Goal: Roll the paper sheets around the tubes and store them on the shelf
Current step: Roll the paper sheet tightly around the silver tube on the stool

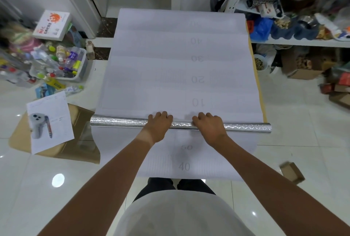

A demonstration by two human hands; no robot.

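Note:
A long silver roll (121, 122) lies crosswise on a large white paper sheet (170, 65) spread flat on the floor, with faint printed numbers on it. My left hand (158, 124) and my right hand (209, 124) both lie on top of the roll near its middle, fingers curled over its far side. A second stretch of white sheet (208, 160) with numbers extends from the roll toward my legs. The white shelf (303, 41) stands at the right, packed with items.
A bin of bottles (62, 63) and a white box (52, 24) sit at the left. A printed page (50, 122) lies on flat cardboard (79, 141). Cardboard boxes (303, 73) crowd the floor under the shelf. A small brown box (291, 172) lies at the right.

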